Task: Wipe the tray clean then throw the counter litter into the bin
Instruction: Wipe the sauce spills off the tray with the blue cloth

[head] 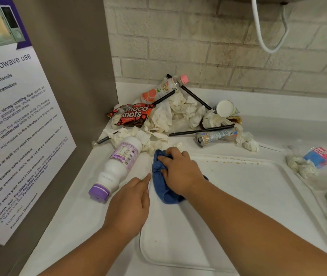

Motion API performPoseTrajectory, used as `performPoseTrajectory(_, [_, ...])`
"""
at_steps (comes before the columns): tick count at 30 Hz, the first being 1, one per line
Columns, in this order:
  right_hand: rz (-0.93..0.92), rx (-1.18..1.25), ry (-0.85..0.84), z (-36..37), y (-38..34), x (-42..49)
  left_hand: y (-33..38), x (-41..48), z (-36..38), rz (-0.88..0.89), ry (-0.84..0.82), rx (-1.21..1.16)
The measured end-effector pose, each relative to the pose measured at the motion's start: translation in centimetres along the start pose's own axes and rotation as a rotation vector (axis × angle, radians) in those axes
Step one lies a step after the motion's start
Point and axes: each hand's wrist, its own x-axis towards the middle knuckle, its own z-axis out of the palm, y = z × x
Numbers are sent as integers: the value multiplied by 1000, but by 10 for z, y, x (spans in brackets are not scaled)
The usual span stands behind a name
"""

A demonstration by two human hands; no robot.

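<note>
Fingers [164,159] of your right hand [180,172] bunch the blue cloth [169,196] on the tray [238,196]; left hand [130,204] flat, holding nothing; far-rim stains [236,162] and counter litter [176,112] not yet cleared.

Both bare forearms reach forward, hands close together.
The left hand [130,202] lies flat, fingers straight and together; the right hand [180,172] arches palm-down, fingers curled into a bunched blue cloth [166,194].
</note>
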Motion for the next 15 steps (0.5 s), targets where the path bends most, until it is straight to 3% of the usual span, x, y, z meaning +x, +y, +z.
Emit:
performPoseTrajectory(8, [203,-38,-5,-9,12,-3,2,0,1,-20,17,17])
performPoseTrajectory(15, [-50,21,-79,-7,4,3,3,1,-2,-12,2,-5])
